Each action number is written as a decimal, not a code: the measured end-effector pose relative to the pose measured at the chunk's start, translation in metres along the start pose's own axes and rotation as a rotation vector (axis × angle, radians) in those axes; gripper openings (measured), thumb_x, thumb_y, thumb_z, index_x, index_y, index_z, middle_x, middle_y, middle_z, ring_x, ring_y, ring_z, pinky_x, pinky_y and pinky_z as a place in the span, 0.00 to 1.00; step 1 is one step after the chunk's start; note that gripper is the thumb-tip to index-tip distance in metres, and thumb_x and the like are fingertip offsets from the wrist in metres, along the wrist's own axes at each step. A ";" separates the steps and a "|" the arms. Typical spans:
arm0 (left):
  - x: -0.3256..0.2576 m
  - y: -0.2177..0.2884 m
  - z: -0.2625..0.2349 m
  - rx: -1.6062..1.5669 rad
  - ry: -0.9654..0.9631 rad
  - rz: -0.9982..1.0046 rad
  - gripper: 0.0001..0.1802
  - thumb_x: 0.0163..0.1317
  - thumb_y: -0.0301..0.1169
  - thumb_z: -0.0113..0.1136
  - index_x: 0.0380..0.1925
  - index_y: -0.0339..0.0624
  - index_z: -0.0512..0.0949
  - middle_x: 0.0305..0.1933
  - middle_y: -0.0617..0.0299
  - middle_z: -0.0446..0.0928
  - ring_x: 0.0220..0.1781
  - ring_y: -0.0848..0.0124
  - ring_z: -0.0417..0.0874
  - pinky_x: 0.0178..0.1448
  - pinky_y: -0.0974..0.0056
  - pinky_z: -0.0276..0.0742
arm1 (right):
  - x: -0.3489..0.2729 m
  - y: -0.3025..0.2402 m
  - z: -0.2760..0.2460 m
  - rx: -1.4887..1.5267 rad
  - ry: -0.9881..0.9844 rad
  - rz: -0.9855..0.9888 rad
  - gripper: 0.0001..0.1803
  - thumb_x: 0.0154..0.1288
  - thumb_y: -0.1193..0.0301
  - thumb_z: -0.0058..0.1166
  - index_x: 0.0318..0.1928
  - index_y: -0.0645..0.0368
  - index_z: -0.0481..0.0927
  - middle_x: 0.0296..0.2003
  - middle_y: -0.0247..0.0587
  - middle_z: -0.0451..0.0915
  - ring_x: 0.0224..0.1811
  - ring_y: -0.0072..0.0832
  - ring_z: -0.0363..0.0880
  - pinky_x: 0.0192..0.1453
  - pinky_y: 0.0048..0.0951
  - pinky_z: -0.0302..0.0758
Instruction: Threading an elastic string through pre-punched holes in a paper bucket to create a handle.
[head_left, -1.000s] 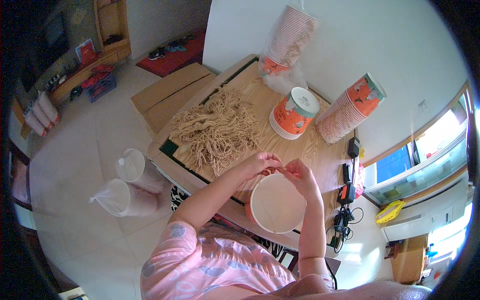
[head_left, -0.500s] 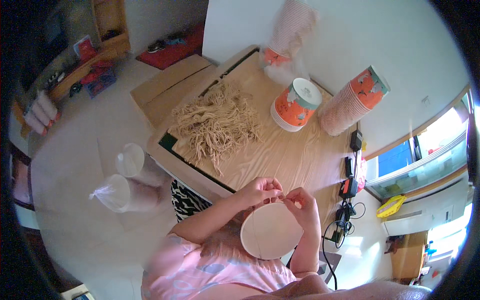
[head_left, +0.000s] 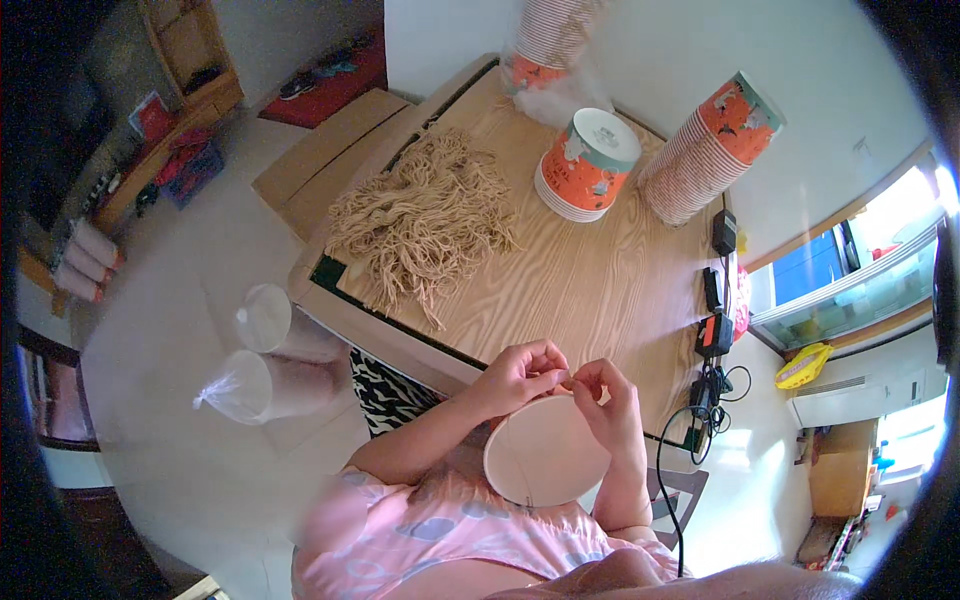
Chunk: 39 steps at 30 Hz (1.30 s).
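A round paper bucket rests in my lap, its pale open mouth facing up. My left hand is closed in a pinch at the bucket's far rim. My right hand pinches from the other side, its fingertips almost meeting the left ones. What the fingers hold is too small to make out. A short thin dark line shows at the bucket's near rim. Beyond my hands, a heap of tan cords lies on the left part of the wood-grain table.
Upside-down orange and green paper buckets stand at the table's back. Two tall bucket stacks, one leaning, rise near the wall. Black adapters and cables line the right edge. Bagged white buckets lie on the floor left, near a cardboard box.
The view has shifted, so the table and its things sit higher. Both hands keep pinching at the far rim. The thin line across the bucket's mouth now shows only near the near rim.
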<state>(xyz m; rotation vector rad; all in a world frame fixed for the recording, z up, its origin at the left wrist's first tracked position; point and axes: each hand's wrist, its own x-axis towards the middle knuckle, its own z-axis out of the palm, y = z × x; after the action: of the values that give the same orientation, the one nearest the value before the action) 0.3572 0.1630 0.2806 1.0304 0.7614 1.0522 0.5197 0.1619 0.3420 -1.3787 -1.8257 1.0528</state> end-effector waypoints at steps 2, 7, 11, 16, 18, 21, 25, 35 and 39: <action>0.000 0.000 0.000 -0.034 0.016 -0.004 0.07 0.59 0.27 0.56 0.36 0.39 0.72 0.30 0.66 0.77 0.33 0.80 0.77 0.37 0.73 0.73 | 0.000 0.001 0.000 -0.001 -0.003 0.003 0.02 0.52 0.82 0.52 0.28 0.64 0.73 0.23 0.31 0.73 0.26 0.16 0.64 0.32 0.17 0.65; -0.001 0.006 -0.002 0.137 -0.028 0.052 0.12 0.56 0.29 0.61 0.41 0.42 0.74 0.35 0.66 0.77 0.36 0.79 0.77 0.41 0.72 0.74 | 0.000 0.008 -0.001 0.021 0.028 -0.037 0.03 0.53 0.82 0.53 0.29 0.64 0.74 0.23 0.31 0.73 0.26 0.16 0.64 0.32 0.17 0.65; 0.001 0.005 -0.002 0.235 -0.003 0.018 0.10 0.55 0.30 0.63 0.36 0.40 0.78 0.32 0.66 0.79 0.33 0.80 0.77 0.38 0.72 0.74 | 0.001 0.008 -0.001 0.016 0.038 -0.046 0.04 0.52 0.81 0.54 0.29 0.64 0.74 0.24 0.30 0.73 0.26 0.15 0.64 0.32 0.17 0.65; 0.001 0.006 0.000 0.204 0.063 0.051 0.06 0.55 0.28 0.61 0.32 0.38 0.79 0.28 0.66 0.79 0.30 0.81 0.77 0.35 0.73 0.74 | 0.001 0.011 -0.002 0.079 -0.042 -0.001 0.04 0.53 0.79 0.57 0.29 0.63 0.75 0.24 0.33 0.74 0.27 0.19 0.66 0.33 0.21 0.67; 0.000 0.007 0.000 0.207 0.070 0.043 0.06 0.55 0.28 0.62 0.32 0.39 0.79 0.28 0.67 0.79 0.30 0.81 0.77 0.36 0.73 0.74 | 0.001 0.011 -0.002 0.051 -0.050 0.000 0.04 0.53 0.79 0.57 0.29 0.63 0.75 0.24 0.32 0.74 0.27 0.19 0.67 0.33 0.21 0.67; -0.002 0.009 0.000 0.187 0.068 0.022 0.05 0.55 0.27 0.61 0.32 0.39 0.79 0.28 0.67 0.79 0.30 0.81 0.77 0.36 0.73 0.74 | 0.001 0.014 -0.002 0.029 -0.057 -0.002 0.04 0.53 0.79 0.56 0.29 0.63 0.75 0.24 0.33 0.74 0.27 0.19 0.67 0.34 0.21 0.67; -0.002 0.006 -0.001 0.212 0.065 0.044 0.05 0.55 0.28 0.62 0.32 0.40 0.79 0.28 0.67 0.79 0.30 0.82 0.76 0.35 0.74 0.73 | 0.000 0.015 -0.002 0.033 -0.042 -0.021 0.03 0.53 0.80 0.55 0.30 0.64 0.76 0.23 0.34 0.74 0.26 0.20 0.68 0.33 0.21 0.68; -0.001 0.007 -0.003 0.215 0.062 0.049 0.06 0.58 0.29 0.59 0.32 0.39 0.79 0.28 0.67 0.79 0.30 0.82 0.77 0.34 0.74 0.73 | 0.000 0.013 0.000 0.019 -0.020 -0.049 0.02 0.54 0.80 0.54 0.30 0.64 0.76 0.24 0.35 0.75 0.26 0.20 0.68 0.32 0.21 0.68; 0.001 0.004 -0.001 0.180 0.089 0.058 0.07 0.58 0.29 0.58 0.31 0.37 0.78 0.25 0.67 0.78 0.27 0.83 0.75 0.31 0.75 0.72 | 0.001 0.013 0.002 0.001 -0.033 -0.045 0.03 0.54 0.81 0.54 0.31 0.64 0.76 0.24 0.35 0.75 0.26 0.20 0.68 0.33 0.21 0.68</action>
<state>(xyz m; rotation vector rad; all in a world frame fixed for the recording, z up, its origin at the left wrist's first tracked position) 0.3556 0.1647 0.2840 1.1707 0.9155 1.0998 0.5240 0.1638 0.3295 -1.3201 -1.8712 1.0595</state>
